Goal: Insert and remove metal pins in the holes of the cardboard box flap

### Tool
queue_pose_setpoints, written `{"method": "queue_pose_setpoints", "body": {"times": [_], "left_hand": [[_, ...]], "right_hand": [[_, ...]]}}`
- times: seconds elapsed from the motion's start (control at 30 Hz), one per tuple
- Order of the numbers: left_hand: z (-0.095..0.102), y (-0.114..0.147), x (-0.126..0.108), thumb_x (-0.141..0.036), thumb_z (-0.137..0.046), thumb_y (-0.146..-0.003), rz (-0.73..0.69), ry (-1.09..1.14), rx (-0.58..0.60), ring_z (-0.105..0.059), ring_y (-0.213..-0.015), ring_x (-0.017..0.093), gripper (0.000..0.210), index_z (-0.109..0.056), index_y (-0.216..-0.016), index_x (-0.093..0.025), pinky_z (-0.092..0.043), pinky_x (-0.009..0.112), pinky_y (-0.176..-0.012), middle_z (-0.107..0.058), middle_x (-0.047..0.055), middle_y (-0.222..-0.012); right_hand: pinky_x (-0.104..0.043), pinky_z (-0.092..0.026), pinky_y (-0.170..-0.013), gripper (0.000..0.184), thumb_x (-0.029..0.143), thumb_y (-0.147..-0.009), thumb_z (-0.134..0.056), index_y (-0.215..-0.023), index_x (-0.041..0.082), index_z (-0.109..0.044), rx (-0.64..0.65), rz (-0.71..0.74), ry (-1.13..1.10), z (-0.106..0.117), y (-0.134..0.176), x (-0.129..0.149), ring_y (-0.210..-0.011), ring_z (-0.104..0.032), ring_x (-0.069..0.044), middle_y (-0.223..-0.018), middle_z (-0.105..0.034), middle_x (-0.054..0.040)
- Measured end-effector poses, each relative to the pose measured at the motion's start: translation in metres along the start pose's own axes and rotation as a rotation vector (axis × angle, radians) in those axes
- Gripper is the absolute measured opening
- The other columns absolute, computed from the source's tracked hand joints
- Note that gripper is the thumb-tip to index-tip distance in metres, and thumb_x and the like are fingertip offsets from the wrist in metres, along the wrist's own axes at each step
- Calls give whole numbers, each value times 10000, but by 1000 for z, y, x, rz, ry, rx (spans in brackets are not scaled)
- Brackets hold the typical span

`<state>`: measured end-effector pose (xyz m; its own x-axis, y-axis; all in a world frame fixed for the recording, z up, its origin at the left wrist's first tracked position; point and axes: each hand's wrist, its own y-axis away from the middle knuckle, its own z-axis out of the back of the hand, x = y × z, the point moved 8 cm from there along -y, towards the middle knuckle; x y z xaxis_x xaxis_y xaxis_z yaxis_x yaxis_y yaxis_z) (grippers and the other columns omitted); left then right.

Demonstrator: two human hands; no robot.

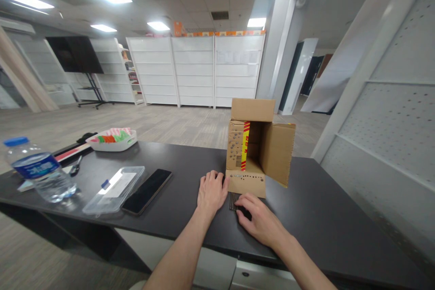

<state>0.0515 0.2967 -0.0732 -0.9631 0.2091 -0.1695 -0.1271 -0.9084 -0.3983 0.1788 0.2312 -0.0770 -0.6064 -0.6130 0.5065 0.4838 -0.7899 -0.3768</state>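
A cardboard box (235, 145) stands on the dark table with its open side facing me and its flaps spread. Small round holes or dots cover part of its left side and lower flap (248, 186). My left hand (213, 192) rests on the table beside the lower flap, fingers bent a little and apart, with nothing visible in it. In front of that flap lies a row of thin dark rods (233, 201), perhaps nails or screws. My right hand (258, 219) is curved at their right end, fingertips at or on them, thumb and fingers apart.
To the left lie a black phone (147, 191), a clear plastic case (113, 190) and a water bottle (42, 172) with a blue cap. Farther back are a pen (76, 166) and a white basket (112, 144) with colourful packets. A perforated panel (390, 113) rises at the right.
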Motion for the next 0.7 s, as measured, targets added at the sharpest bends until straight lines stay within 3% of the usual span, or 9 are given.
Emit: {"method": "queue_pose_setpoints", "body": {"times": [0.37,0.6,0.7], "left_hand": [[2,0,-1,-412,-288,-991,7,2,21,-540,-1014,225,401,-628,-1033,-205,-378,378,-892,-606,85,-1050],[1,-1,0,-417,-295,-989,4,-2,1,-542,-1006,230,394,-628,-1015,-207,-379,382,-882,-608,81,-1029],[0,-1,0,-424,-295,-988,3,-4,-11,-544,-1003,230,395,-626,-1010,-211,-380,381,-880,-606,79,-1030]], "right_hand": [[-304,-465,-848,181,212,-904,-484,-1028,202,-615,-22,-49,7,2,0,-2,-923,-582,-173,-988,-607,-54],[-282,-460,-754,215,254,-905,-444,-1045,199,-597,-228,-262,2,20,-16,-32,-806,-631,-173,-902,-676,-46],[-263,-418,-670,204,248,-885,-464,-1055,204,-569,-196,-416,93,24,-29,-46,-722,-632,-174,-799,-682,-27]]}}
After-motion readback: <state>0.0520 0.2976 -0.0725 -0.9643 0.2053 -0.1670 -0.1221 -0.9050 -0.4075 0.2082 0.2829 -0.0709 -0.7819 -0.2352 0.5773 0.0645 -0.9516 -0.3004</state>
